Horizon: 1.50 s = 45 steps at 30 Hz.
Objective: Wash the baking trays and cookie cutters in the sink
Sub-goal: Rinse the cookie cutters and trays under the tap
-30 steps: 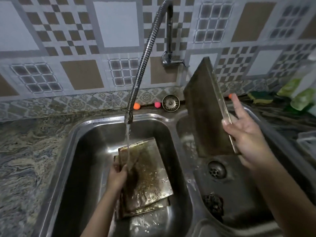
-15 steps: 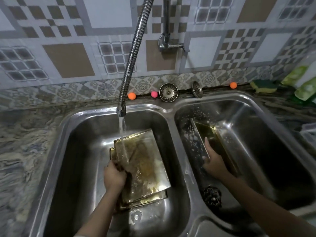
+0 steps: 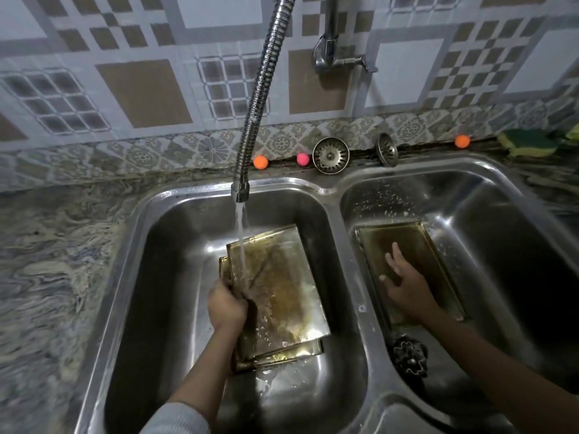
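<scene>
Two stained baking trays (image 3: 282, 289) lie stacked in the left basin of a double steel sink (image 3: 351, 277). Their long sides run from near the viewer toward the back wall, leaning slightly left at the far end. The top tray is tilted, its left edge raised. The left hand (image 3: 227, 305) is clenched around that left edge. Water (image 3: 242, 242) falls from a flexible metal faucet hose (image 3: 260, 89) onto the top tray near the hand.

A third tray (image 3: 435, 258) lies flat in the right basin, open side up, long sides also running front to back and angled left at the far end. The right hand (image 3: 404, 285) rests on it with fingers spread, palm down, gripping nothing. A dark flower-shaped cookie cutter (image 3: 410, 355) sits just in front of this tray.

On the ledge behind the sink are two drain strainers (image 3: 331, 155), two orange balls (image 3: 260, 162) and a pink ball (image 3: 302, 159). A green sponge (image 3: 529, 142) lies at the far right.
</scene>
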Available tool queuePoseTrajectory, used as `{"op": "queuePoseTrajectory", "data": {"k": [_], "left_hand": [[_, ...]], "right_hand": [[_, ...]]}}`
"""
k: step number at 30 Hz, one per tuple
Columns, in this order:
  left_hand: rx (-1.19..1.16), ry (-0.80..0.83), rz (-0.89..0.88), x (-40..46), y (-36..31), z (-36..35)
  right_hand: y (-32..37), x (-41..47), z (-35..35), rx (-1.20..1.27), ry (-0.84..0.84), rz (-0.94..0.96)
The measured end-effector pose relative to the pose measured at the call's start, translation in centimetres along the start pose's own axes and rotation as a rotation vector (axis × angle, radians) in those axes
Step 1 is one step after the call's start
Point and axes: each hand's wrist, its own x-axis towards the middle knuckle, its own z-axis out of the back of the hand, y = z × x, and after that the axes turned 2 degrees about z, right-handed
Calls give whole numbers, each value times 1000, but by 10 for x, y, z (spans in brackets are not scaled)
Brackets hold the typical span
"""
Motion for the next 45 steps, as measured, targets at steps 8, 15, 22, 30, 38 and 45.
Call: {"op": "queuePoseTrajectory", "data": {"k": [8, 15, 22, 30, 38, 45], "left_hand": [[-208, 24, -204, -18, -33, 21], [-432, 36, -288, -51, -61, 56], [-736, -109, -154, -67, -59, 101], [-918, -124, 29, -57, -66, 115], [-863, -9, -38, -74, -84, 99], [-788, 4, -43, -67, -66, 122]], "right_hand": [[65, -28, 14, 90, -192, 239], [143, -60, -53, 42, 117, 495], [173, -22, -103, -450, 357, 418], [211, -40, -111, -603, 474, 759], [228, -16, -109, -673, 392, 529], [213, -3, -92, -737, 357, 474]]}}
